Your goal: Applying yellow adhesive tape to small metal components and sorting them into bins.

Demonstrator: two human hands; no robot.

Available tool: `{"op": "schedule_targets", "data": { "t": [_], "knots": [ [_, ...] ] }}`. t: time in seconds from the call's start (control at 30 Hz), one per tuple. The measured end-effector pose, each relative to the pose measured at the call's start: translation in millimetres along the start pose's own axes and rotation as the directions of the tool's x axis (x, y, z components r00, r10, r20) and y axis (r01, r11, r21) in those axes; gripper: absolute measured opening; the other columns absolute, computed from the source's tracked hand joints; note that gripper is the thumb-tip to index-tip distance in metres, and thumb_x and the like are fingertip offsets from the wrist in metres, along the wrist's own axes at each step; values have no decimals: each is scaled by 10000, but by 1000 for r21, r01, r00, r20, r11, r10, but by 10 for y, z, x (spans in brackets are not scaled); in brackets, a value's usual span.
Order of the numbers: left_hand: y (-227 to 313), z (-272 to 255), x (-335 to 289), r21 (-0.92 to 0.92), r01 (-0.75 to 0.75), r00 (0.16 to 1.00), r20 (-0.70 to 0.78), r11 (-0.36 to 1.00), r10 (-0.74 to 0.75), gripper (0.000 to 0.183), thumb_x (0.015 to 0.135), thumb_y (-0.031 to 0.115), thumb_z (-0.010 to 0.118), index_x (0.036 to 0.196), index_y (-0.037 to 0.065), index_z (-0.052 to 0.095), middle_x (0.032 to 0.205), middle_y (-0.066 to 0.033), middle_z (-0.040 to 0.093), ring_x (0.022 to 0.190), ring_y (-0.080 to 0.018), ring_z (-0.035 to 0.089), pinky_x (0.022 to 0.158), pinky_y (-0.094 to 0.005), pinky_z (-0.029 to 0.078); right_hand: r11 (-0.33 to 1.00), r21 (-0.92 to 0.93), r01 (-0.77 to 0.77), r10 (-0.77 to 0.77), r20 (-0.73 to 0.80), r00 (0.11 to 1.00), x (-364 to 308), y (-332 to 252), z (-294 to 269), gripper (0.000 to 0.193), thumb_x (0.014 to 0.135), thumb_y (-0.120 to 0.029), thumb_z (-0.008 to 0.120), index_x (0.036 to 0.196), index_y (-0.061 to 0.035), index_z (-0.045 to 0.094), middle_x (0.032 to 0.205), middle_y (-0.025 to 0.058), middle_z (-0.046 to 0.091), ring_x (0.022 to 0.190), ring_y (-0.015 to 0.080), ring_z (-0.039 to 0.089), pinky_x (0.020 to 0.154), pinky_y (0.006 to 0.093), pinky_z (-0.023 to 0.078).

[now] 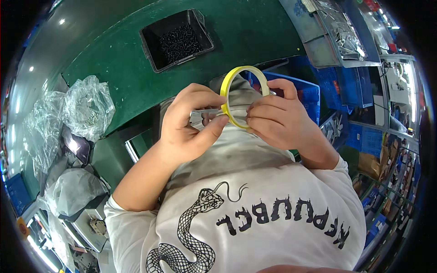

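Tape roll (225, 86) between both grips (189, 123) (281, 114)

Yellow tape roll (225, 87) in both hands (189, 120) (280, 116), black bin (151, 45) on green table (255, 29)

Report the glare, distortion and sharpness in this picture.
Head view: white highlights glint on the clear plastic bags at left; head view: fisheye bending curves the shelving at right, and the corners fall to black; head view: the yellow tape roll in the left hand and right hand looks fairly sharp, while small shelf items near the rim are hard to make out.
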State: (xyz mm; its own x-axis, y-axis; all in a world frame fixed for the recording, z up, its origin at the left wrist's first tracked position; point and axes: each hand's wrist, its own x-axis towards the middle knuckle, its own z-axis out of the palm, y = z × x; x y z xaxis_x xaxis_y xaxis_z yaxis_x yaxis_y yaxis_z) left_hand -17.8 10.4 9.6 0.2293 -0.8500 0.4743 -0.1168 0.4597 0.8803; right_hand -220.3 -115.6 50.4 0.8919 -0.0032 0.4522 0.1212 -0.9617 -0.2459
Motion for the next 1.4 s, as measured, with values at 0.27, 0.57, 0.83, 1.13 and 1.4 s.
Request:
{"op": "schedule_targets", "data": {
  "t": [0.27, 0.57, 0.83, 1.13, 1.4],
  "knots": [
    [-13, -29, 6, 33, -16, 1000, 3, 999, 16, 344, 716, -112, 712, 1028, 12, 637, 921, -116, 610, 777, -184, 594, 599, -266, 474, 1000, 1, -5, 5, 13, 1000, 15, 13, 16, 329, 701, -99, 812, 966, -112, 618, 923, 5, 689, 847, 189, 670, 938, 490, 406],
    [-14, -18, 8, 30, -1, 1000, 3, 1000, 1, 332, 710, -113, 714, 1008, 13, 642, 912, -119, 605, 750, -187, 587, 604, -272, 472, 1000, 5, 0, 0, 7, 1000, -7, 37, 38, 311, 707, -97, 808, 956, -120, 622, 943, 6, 689, 861, 187, 670, 950, 492, 400],
    [-6, -91, 53, 186, -5, 1000, 3, 982, 4, 192, 754, -68, 705, 932, 1, 680, 937, -115, 641, 780, -204, 623, 652, -279, 500, 1000, -13, 21, -20, 22, 1000, -30, 53, 51, 282, 725, -83, 785, 949, -121, 618, 937, 5, 689, 860, 173, 667, 958, 487, 401],
    [-4, -95, 31, 307, -40, 995, 94, 951, 12, 287, 720, -95, 662, 981, 18, 625, 980, -111, 606, 729, -177, 585, 623, -275, 481, 998, -30, 53, -52, 50, 997, -28, 32, 33, 225, 709, -108, 761, 897, -100, 638, 926, 15, 683, 889, 173, 660, 954, 489, 412],
    [-15, -93, 22, 354, -82, 991, 128, 932, 38, 337, 676, -119, 622, 986, 10, 594, 987, -126, 590, 744, -199, 598, 638, -283, 491, 998, -37, 51, -49, 54, 997, -31, 14, 62, 184, 704, -118, 748, 857, -106, 647, 900, 12, 676, 872, 173, 651, 949, 482, 433]
  ]
}}
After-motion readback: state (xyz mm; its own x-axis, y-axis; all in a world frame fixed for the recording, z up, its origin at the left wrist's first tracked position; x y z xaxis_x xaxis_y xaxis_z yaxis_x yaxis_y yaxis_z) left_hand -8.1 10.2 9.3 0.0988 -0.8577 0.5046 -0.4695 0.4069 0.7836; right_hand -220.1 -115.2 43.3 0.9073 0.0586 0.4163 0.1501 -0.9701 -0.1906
